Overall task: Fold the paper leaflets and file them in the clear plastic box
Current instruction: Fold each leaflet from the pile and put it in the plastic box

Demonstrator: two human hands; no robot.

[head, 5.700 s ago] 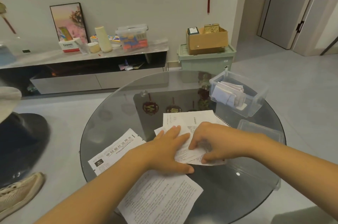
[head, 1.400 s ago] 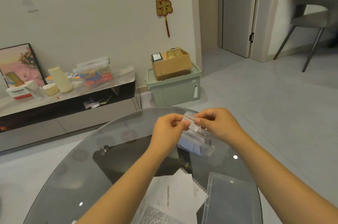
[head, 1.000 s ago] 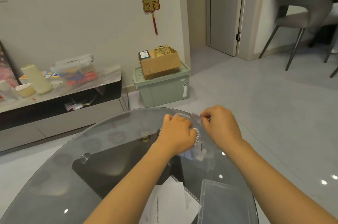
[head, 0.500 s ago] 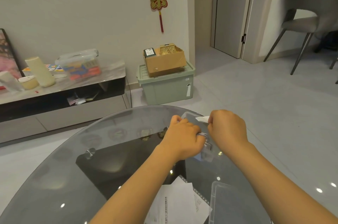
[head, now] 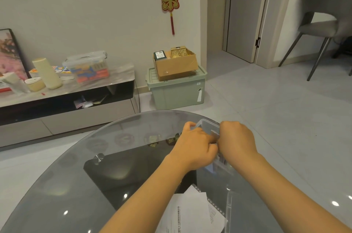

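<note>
Setting: a round smoked-glass tabletop [head: 133,166] seen from above by the person working at it, with both bare forearms reaching out toward its far right edge.
Clear plastic box: the clear plastic box [head: 206,125] stands near the far right edge of the tabletop; only its far rim and a strip of wall show, the rest being covered by the two hands.
Left hand: the left hand [head: 194,147] is over the left part of the box, knuckles up, fingers curled down into the opening; what they grip is hidden, so I cannot tell whether it holds anything.
Right hand: the right hand [head: 237,140] is just beside the left, touching it, clenched with fingers curled at the box opening, where a pale edge of a folded leaflet [head: 214,133] shows at its fingertips.
Filed papers: some whitish folded paper is dimly visible through the box wall below the hands; details are too blurred to tell.
Unfolded leaflets: flat printed leaflets [head: 190,211] lie at the near edge of the tabletop, between the two forearms.
Box lid: a clear lid [head: 229,211] lies flat just right of those leaflets, partly under the right forearm.
Background: a low cabinet, a green storage bin carrying a cardboard box, and a grey chair.
</note>
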